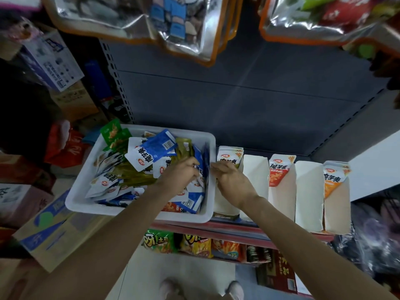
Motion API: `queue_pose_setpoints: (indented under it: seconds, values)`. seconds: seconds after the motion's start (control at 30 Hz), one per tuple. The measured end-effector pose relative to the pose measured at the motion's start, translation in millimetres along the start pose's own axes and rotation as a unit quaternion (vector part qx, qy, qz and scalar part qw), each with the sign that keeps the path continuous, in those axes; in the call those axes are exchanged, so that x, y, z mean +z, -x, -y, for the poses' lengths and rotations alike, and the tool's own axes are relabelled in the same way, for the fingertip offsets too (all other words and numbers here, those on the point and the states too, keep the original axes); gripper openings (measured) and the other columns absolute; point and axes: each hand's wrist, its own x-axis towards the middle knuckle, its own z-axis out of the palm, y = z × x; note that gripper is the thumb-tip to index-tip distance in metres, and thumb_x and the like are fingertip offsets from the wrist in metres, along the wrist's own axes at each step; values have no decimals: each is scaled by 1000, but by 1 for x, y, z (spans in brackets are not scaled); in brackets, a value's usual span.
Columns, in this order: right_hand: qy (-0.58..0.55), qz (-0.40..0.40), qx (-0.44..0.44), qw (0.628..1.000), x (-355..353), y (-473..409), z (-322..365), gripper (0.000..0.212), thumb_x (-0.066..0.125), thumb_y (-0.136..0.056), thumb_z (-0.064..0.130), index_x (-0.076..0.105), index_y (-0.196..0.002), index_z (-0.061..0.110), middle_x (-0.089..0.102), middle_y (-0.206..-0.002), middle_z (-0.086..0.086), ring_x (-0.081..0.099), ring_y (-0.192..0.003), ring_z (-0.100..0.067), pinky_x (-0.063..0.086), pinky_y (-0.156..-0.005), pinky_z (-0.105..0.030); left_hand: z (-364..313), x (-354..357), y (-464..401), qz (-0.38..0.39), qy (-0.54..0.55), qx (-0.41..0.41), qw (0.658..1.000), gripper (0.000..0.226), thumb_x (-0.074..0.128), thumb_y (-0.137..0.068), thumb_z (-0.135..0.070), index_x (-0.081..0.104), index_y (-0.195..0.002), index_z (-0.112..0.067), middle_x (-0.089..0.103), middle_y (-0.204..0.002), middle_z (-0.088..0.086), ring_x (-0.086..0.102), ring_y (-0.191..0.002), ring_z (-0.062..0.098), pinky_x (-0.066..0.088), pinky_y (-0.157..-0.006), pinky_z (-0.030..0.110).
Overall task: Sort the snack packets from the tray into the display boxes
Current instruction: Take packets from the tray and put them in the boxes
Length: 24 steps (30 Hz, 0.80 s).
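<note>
A white tray (80, 200) on the shelf holds several snack packets: blue and white ones (151, 151), olive-green ones (134, 176) and a bright green one (112, 133). My left hand (179, 176) reaches into the tray's right half, fingers curled into the packets near a blue and white one. My right hand (231, 180) is at the tray's right rim, over the first display box (229, 156), its fingers bent; what they hold is hidden. To the right stand a plain white box (255, 180), a red-packet box (279, 172) and an orange-packet box (334, 178).
The grey shelf back panel (238, 98) rises behind the boxes. Foil bags (134, 22) hang overhead. Cardboard cartons (47, 230) are stacked at the left. A lower shelf holds chip bags (194, 245). My shoes (201, 289) show on the floor.
</note>
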Motion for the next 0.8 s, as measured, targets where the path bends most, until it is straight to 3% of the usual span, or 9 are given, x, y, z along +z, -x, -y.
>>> queue_pose_setpoints:
  seconds: [0.1, 0.2, 0.33, 0.43, 0.57, 0.67, 0.73, 0.8]
  values:
    - [18, 0, -4, 1000, 0, 1, -1, 52, 41, -95, 6, 31, -146, 11, 25, -154, 0, 17, -142, -17, 16, -115, -26, 3, -6, 2, -48, 48, -12, 998, 16, 61, -90, -19, 70, -101, -14, 54, -124, -2, 48, -116, 15, 40, -100, 31]
    - [23, 3, -5, 1000, -2, 0, -1, 52, 41, -95, 5, 31, -146, 11, 26, -154, 0, 18, -141, -16, 18, -115, -27, 7, -14, 5, -18, 102, -29, 994, 7, 70, -82, -17, 72, -88, -14, 59, -113, -3, 51, -108, 12, 43, -95, 32]
    - [23, 4, -3, 1000, -1, 0, -1, 53, 40, -95, 5, 31, -146, 12, 26, -153, 1, 19, -140, -16, 15, -114, -24, 10, -15, 9, 11, 134, -22, 991, 13, 68, -84, -19, 75, -95, -14, 64, -112, 0, 53, -104, 12, 44, -93, 30]
    - [5, 10, -4, 1000, 0, -2, -4, 52, 41, -94, 5, 33, -145, 13, 29, -152, 2, 20, -140, -15, 13, -114, -21, 9, -15, 12, -46, 134, -27, 990, 17, 62, -89, -22, 74, -100, -17, 66, -113, -1, 52, -107, 12, 40, -94, 27]
    - [-193, 4, 41, 980, -10, -1, -8, 45, 46, -93, 1, 50, -136, 13, 45, -143, 1, 35, -135, -18, 23, -110, -21, -5, -32, 16, -204, 243, -80, 945, 16, 60, -90, -15, 72, -100, -12, 69, -97, 2, 59, -90, 12, 42, -76, 12]
    - [-398, -15, 60, 915, -29, 7, -11, 36, 59, -87, 8, 61, -121, 19, 61, -117, 6, 59, -102, -13, 49, -91, -26, -23, -47, 11, -233, 288, -85, 925, 18, 58, -91, -15, 71, -104, -11, 68, -95, -2, 60, -85, 6, 43, -74, 8]
    - [-480, -46, 62, 874, -43, 14, -13, 19, 65, -85, 10, 66, -100, 21, 67, -95, 5, 60, -81, -1, 49, -72, -16, -38, -55, 3, -239, 333, -76, 909, 17, 59, -91, -13, 71, -102, -8, 68, -94, -3, 60, -84, 0, 45, -78, 8]
    - [-503, -110, 66, 855, -56, 21, -20, 10, 62, -89, 8, 65, -83, 15, 65, -80, 1, 57, -70, 0, 46, -64, -13, -55, -62, -9, -237, 376, -66, 893, 16, 60, -91, -13, 71, -101, -9, 70, -94, -3, 63, -86, 3, 48, -83, 16]
